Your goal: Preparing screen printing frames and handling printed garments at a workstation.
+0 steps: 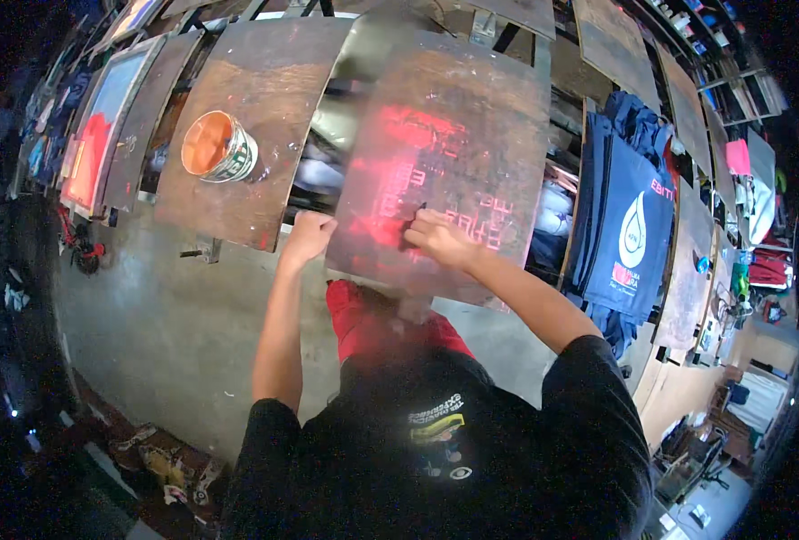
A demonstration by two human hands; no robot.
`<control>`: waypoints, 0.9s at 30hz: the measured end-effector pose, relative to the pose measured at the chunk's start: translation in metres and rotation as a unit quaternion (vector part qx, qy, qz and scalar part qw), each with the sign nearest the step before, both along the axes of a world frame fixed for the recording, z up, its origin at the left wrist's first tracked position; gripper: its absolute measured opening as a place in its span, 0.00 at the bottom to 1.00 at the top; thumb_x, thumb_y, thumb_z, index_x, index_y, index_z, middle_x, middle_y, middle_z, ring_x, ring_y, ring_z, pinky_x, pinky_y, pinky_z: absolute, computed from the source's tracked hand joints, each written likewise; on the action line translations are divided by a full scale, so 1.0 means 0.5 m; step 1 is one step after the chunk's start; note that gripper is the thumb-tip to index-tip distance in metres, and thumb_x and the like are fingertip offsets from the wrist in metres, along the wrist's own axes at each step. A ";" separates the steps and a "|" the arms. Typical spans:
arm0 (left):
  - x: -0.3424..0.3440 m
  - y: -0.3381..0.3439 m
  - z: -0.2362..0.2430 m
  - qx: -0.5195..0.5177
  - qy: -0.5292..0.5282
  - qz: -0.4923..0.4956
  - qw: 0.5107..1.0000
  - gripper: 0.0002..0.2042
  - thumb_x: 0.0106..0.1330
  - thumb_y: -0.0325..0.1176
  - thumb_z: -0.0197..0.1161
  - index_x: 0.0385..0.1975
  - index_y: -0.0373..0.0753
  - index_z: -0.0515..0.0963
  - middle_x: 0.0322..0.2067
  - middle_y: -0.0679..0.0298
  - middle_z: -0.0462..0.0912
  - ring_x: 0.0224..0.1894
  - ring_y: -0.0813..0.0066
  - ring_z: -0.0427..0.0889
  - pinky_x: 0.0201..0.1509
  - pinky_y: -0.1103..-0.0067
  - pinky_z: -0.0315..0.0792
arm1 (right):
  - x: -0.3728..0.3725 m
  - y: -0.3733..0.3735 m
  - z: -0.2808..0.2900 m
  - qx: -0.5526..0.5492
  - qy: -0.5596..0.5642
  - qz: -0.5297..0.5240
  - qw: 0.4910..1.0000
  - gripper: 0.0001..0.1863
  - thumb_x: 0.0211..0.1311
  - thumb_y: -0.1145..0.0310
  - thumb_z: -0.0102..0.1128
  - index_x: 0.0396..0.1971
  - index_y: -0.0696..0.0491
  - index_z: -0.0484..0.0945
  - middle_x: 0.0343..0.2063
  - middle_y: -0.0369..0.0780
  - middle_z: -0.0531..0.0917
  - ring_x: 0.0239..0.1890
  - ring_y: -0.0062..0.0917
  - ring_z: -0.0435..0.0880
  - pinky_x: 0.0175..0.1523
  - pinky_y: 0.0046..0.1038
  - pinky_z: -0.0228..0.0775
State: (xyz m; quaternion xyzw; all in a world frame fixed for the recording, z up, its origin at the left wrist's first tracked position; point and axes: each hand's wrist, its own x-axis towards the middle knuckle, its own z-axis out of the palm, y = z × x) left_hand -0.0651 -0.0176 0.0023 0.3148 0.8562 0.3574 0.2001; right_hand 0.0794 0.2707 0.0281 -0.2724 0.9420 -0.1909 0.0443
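A brown wooden board (489, 99) lies in front of me, its surface stained with bright red paint (390, 193) and pinkish printed marks. At the board's near left edge is my left hand (309, 236), its fingers curled closed; what they hold, if anything, is hidden. Over the near middle of the board, beside the red paint, my right hand (440, 238) is also closed. A small dark spot shows by its fingertips, too small to name.
On the left-hand board (264, 90) stands a bucket (219, 147) with an orange inside. Farther left leans a framed screen (103, 126) with red paint. Dark blue printed garments (629, 216) drape a board to the right. Concrete floor (175, 315) lies below.
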 end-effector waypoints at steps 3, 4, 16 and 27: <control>0.005 -0.020 -0.031 0.027 -0.035 0.008 0.999 0.12 0.62 0.34 0.57 0.23 0.29 0.75 0.22 0.45 0.75 0.26 0.55 0.76 0.32 0.66 0.67 | 0.053 0.060 0.007 -0.033 0.001 0.012 0.999 0.14 0.49 0.70 0.57 0.39 0.51 0.75 0.37 0.41 0.77 0.47 0.35 0.74 0.55 0.34 0.67; 0.001 -0.026 -0.036 0.046 -0.044 0.005 0.998 0.12 0.64 0.33 0.58 0.27 0.28 0.76 0.24 0.45 0.76 0.27 0.64 0.78 0.34 0.69 0.69 | 0.082 0.102 0.004 -0.021 -0.012 0.008 1.000 0.14 0.49 0.70 0.56 0.39 0.51 0.75 0.37 0.41 0.77 0.47 0.35 0.74 0.55 0.34 0.67; -0.006 -0.014 -0.006 0.053 -0.013 -0.022 0.998 0.09 0.60 0.29 0.57 0.21 0.29 0.75 0.20 0.47 0.75 0.24 0.54 0.76 0.29 0.66 0.66 | -0.040 0.009 0.006 -0.010 -0.009 0.020 1.000 0.07 0.54 0.71 0.51 0.34 0.51 0.74 0.34 0.38 0.77 0.46 0.32 0.74 0.54 0.33 0.67; -0.004 0.014 0.001 -0.015 0.097 -0.058 0.993 0.11 0.60 0.32 0.58 0.23 0.30 0.77 0.20 0.48 0.76 0.25 0.50 0.75 0.31 0.64 0.67 | -0.026 0.067 -0.004 0.006 -0.013 0.042 0.999 0.07 0.53 0.71 0.51 0.32 0.51 0.74 0.32 0.38 0.77 0.46 0.31 0.75 0.53 0.31 0.69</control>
